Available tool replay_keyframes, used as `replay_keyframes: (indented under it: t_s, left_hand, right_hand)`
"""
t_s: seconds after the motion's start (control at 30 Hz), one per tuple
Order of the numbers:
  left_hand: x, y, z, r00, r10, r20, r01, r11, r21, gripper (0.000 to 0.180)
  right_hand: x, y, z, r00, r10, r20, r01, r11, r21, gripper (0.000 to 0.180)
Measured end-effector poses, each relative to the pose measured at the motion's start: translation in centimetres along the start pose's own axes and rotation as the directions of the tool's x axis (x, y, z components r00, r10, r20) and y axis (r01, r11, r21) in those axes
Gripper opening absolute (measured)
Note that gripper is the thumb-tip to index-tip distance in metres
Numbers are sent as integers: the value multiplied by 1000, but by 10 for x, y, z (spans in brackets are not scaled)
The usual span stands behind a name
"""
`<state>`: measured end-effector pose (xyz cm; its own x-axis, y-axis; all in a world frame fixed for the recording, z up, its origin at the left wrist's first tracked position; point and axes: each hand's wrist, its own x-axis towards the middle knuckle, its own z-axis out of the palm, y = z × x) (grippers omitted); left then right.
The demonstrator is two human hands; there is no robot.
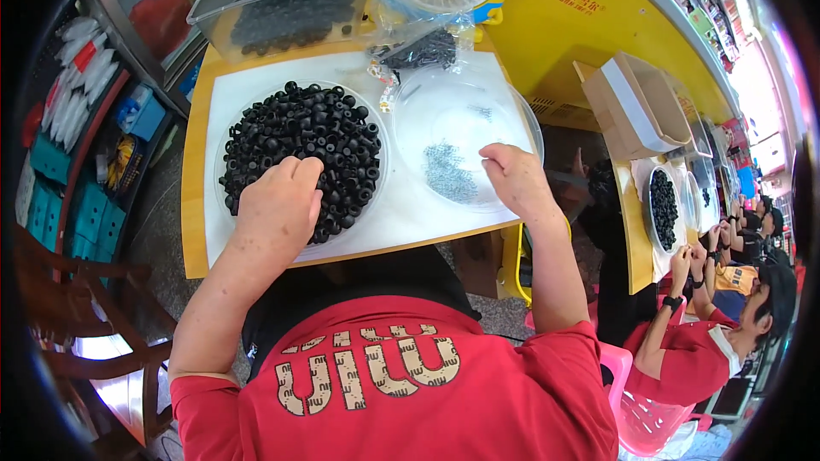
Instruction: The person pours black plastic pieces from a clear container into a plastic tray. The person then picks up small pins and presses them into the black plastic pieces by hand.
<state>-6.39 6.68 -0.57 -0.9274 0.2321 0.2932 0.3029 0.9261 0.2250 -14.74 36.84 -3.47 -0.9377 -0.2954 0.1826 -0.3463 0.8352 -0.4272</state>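
White sheeting (395, 224) covers the table (193, 196); in a clear round tray (384, 162), rounded black parts (295, 124) look light and rubbery, best pinched by their rims; the left hand (280, 201) bunches its fingers over them; the right hand (521, 177) presses fingertips together beside tiny, likely slippery silvery bits (448, 173); whether either holds one, I cannot tell.

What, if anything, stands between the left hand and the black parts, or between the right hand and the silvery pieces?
Nothing visible. The left hand is at the black parts; the right hand is over the clear tray, with only bare tray floor before the silvery pieces.
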Motion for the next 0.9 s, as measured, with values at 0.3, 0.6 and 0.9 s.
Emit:
replay_keyframes:
  t_s: [0.3, 0.6, 0.9]
  left_hand:
    - [-11, -17, -15, 862, -399, 313, 371, 78, -925, 20]
    - [-23, -16, -1, 846, -307, 436, 366, -260, -893, 19]
    - [-25, -6, 9, 895, -396, 204, 333, 289, -898, 17]
  right_hand:
    - [31, -19, 21, 967, 24, 255, 38, 971, -236, 22]
    - [20, -29, 19, 953, 11, 302, 51, 979, -195, 19]
    - [25, -21, 15, 993, -31, 116, 25, 998, 56, 23]
